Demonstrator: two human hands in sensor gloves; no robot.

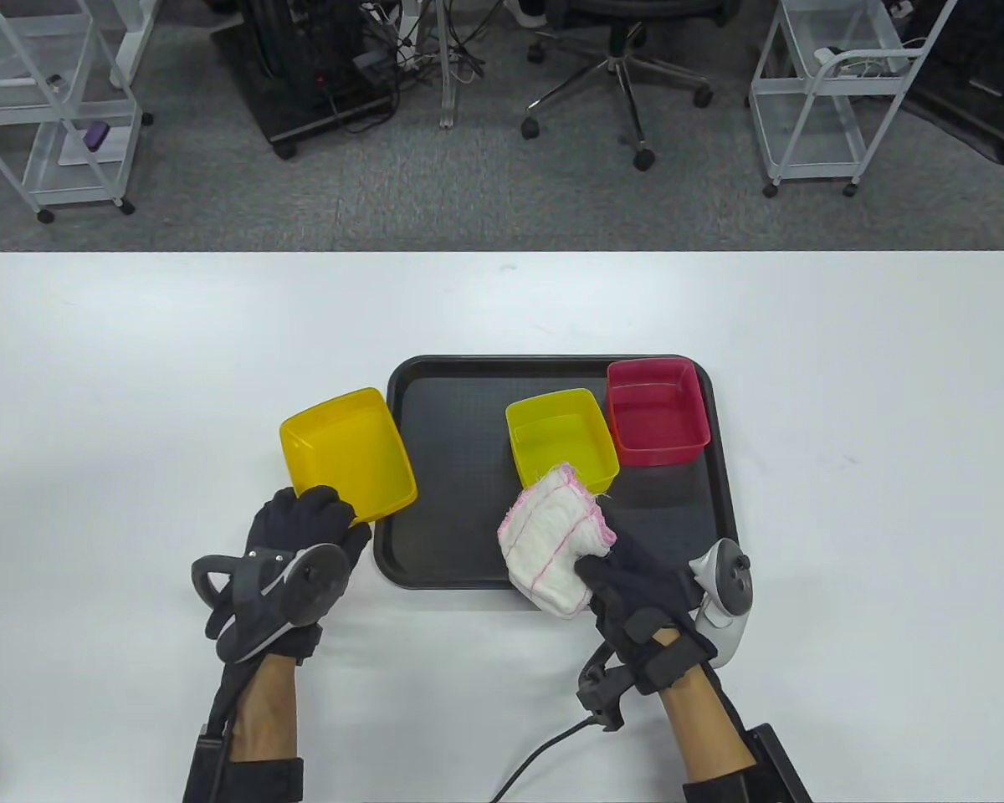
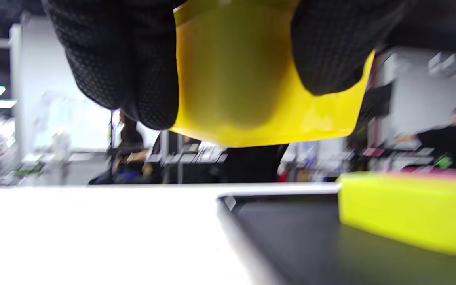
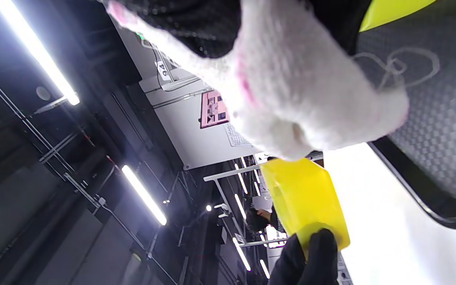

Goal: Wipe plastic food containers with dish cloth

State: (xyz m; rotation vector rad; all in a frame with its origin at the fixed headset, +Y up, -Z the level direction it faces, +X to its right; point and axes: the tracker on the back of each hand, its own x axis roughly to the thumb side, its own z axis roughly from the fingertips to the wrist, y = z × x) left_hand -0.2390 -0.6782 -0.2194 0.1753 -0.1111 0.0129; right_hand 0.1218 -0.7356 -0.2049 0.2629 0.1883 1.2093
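A large yellow container point(image 1: 347, 452) is held above the table, left of the black tray point(image 1: 452, 502). My left hand point(image 1: 318, 519) grips its near edge; in the left wrist view my fingers point(image 2: 125, 67) wrap over the yellow wall point(image 2: 267, 87). My right hand point(image 1: 627, 577) holds a bunched white dish cloth with pink stitching point(image 1: 552, 535) over the tray's near edge, next to a small yellow-green container point(image 1: 560, 439). The cloth point(image 3: 291, 95) fills the right wrist view. A red container point(image 1: 657, 410) sits at the tray's far right.
The white table point(image 1: 134, 360) ends at a far edge with grey floor beyond, where an office chair point(image 1: 627, 50) and white wire carts point(image 1: 837, 92) stand. A cable point(image 1: 544, 753) trails from my right wrist across the table's near side.
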